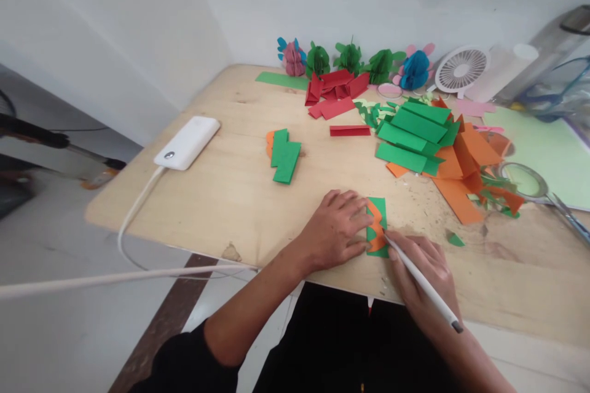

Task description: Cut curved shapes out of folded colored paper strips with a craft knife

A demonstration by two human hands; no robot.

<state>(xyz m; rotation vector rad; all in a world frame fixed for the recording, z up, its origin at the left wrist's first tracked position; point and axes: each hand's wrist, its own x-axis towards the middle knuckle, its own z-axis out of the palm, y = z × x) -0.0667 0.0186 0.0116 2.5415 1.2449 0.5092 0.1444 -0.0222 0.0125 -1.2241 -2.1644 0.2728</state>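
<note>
My right hand (426, 273) is closed around a white pen (428, 288) with a dark end. The pen's tip meets the edge of a wavy orange paper cutout (377, 227). That cutout lies on a green paper rectangle (381, 204) near the table's front edge. With fingers stretched out, my left hand (338, 230) presses its fingertips on the left side of the orange cutout and green paper. Farther off to the left lie two folded green paper pieces (286, 159), with a bit of orange paper (269, 143) showing beside them.
A white power bank (188, 142) with a cable sits on the left. Red folded papers (338, 89), green strips (417, 132) and orange papers (465, 153) are piled behind. Scissors (530, 184) lie at right. Paper figures (349, 58) and a small fan (462, 69) line the wall.
</note>
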